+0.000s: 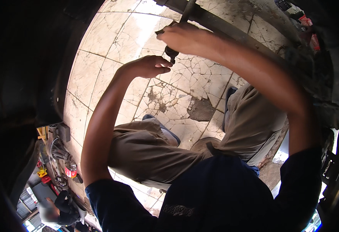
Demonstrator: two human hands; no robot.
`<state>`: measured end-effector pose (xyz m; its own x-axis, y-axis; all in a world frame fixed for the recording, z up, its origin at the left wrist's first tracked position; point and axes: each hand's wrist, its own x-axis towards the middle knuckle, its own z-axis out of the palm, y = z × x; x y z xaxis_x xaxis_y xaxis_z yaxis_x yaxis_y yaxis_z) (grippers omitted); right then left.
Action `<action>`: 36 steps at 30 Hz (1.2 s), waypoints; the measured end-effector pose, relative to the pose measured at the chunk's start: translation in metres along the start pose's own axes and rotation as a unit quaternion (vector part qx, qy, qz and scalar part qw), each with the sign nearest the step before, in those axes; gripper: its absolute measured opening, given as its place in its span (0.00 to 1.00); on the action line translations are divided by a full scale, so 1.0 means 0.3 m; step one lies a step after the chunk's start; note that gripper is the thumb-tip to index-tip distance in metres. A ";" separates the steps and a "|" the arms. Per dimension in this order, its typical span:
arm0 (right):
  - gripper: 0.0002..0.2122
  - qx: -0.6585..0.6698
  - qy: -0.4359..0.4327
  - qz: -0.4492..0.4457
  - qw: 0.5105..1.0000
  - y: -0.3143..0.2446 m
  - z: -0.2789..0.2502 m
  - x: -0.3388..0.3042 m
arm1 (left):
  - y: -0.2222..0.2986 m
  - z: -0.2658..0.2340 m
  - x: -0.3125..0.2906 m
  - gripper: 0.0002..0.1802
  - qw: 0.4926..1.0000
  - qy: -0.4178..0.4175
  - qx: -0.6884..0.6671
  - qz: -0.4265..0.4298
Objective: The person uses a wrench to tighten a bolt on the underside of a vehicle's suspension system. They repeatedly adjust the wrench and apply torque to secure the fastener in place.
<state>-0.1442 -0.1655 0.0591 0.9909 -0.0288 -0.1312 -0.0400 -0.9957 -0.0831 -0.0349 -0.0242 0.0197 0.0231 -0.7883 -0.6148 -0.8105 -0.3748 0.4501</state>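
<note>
A dark metal rod (188, 11) comes down from the top edge to a joint with a rounded dark boot and a narrow stud, which looks like a tie rod end (172, 52). My right hand (183, 38) is closed around its upper part, hiding much of it. A dark piece juts out past those fingertips; its kind is unclear. Just below, my left hand (150, 66) has its fingers bent and its thumb apart from them. The fingertips are at the stud's lower end, and I cannot tell whether they touch it. Nothing shows in that hand.
A long dark bar (231, 33) crosses behind my right forearm. Below lies a cracked tile floor (111, 65) with a broken patch (201, 109). Dark bodywork fills the left side. Lower left are a red-labelled bottle (70, 170), metal parts and another person (63, 210).
</note>
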 end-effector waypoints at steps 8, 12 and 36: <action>0.12 -0.023 0.017 -0.014 0.999 0.026 0.012 0.008 | 0.070 0.031 -0.064 0.31 0.999 0.031 -0.005 0.040; 0.12 -0.025 -0.008 -0.025 0.999 -0.001 -0.014 -0.018 | 0.101 0.066 -0.085 0.34 0.995 0.032 0.072 0.054; 0.24 0.070 0.019 -0.015 0.997 0.080 0.001 -0.004 | 0.149 0.142 -0.057 0.31 0.982 0.071 0.169 0.042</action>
<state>-0.1464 -0.1895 0.0568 0.9960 -0.0051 -0.0887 -0.0249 -0.9743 -0.2240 -0.0966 -0.0067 0.0227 0.0096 -0.8788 -0.4770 -0.9607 -0.1405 0.2395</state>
